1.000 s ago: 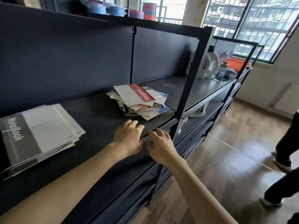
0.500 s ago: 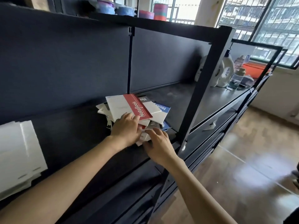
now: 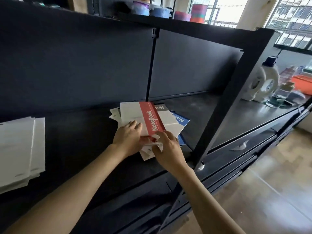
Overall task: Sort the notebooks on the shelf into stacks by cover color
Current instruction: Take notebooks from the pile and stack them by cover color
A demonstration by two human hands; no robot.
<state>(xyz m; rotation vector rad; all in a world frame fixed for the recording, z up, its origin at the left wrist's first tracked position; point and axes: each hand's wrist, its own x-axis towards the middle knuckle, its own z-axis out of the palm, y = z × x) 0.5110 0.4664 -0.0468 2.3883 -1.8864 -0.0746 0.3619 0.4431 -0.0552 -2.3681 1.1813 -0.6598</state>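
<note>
A loose pile of notebooks lies on the black shelf (image 3: 81, 142). On top is a white notebook with a red band (image 3: 150, 120) reading "Notebook". Beneath it show a grey-banded notebook (image 3: 161, 108) and blue-banded notebooks (image 3: 181, 119). My left hand (image 3: 128, 137) rests on the red notebook's near left corner, fingers laid flat on the cover. My right hand (image 3: 167, 147) pinches the near edge of the red notebook, thumb on top, fingers hidden underneath. A tidy stack of notebooks (image 3: 20, 149) sits at the far left of the shelf, its covers showing white.
A black upright post (image 3: 224, 102) stands just right of the pile. Past it are a white detergent jug (image 3: 265, 85), a glass jar (image 3: 275, 98) and an orange tray (image 3: 302, 81). Colourful containers (image 3: 199, 13) sit on the top shelf. Wooden floor lies to the right.
Both hands moved from the shelf's front edge up to the pile. The left now lies on the red notebook and the right has taken its near edge.
</note>
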